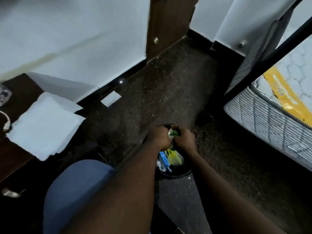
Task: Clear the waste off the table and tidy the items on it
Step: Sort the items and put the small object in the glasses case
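Both my hands are low over a dark waste bin [182, 173] on the floor. My left hand [159, 136] and my right hand [184, 138] together grip a crumpled wad of green and white waste [172, 132] above the bin. Inside the bin lie a yellow wrapper [173, 157] and a blue packet [164, 157]. At the far left, a dark wooden table [15, 156] carries a stack of white paper [45, 125] that overhangs its edge.
A white cable [6, 120] and a clear plastic item [4, 96] lie on the table's left part. One white sheet [111, 98] rests on the dark floor by the wall. A mattress on a black frame [273, 115] stands at right. My knee in blue cloth [76, 191] is at bottom left.
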Demonstrator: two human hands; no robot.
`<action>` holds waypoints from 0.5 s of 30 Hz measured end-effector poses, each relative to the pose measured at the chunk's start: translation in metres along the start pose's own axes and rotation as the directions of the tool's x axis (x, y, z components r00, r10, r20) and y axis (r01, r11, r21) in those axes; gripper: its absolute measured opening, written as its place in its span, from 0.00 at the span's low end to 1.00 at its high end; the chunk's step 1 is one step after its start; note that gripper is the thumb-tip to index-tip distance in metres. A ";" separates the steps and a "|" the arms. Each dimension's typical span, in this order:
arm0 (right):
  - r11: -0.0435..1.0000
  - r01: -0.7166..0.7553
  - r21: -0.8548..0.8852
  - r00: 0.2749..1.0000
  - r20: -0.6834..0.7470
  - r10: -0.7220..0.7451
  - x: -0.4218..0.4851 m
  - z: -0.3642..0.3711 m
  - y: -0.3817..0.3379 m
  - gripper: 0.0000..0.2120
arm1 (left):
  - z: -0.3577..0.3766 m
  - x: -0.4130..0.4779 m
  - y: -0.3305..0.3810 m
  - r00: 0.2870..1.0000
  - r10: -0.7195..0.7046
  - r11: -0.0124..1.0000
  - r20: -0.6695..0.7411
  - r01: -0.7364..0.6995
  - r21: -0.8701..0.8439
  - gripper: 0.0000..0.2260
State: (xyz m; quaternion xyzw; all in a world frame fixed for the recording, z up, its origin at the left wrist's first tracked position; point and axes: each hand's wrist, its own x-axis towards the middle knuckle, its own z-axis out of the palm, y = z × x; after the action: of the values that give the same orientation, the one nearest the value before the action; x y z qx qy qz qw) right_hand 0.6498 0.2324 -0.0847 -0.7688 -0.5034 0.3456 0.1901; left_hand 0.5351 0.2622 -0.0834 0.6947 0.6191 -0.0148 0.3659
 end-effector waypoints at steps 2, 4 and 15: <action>0.998 0.005 -0.067 1.000 -0.016 -0.006 0.003 0.010 0.013 0.23 | 0.015 0.006 -0.005 0.992 0.010 0.999 0.126 -0.017 0.051 0.16; 0.988 0.033 -0.150 0.999 0.007 -0.033 0.006 0.022 0.022 0.23 | 0.020 0.010 -0.011 0.974 0.015 0.994 0.228 -0.040 0.103 0.20; 0.972 0.074 -0.221 0.981 -0.162 -0.112 0.008 0.037 0.008 0.07 | -0.020 0.000 -0.022 0.993 -0.085 0.996 -0.085 0.082 -0.031 0.13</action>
State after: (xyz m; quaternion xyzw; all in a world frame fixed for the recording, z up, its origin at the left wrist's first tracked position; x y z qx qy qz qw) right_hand 0.6304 0.2346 -0.1179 -0.7873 -0.5548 0.2120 0.1652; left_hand 0.5073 0.2717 -0.0792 0.6630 0.6631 0.0085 0.3474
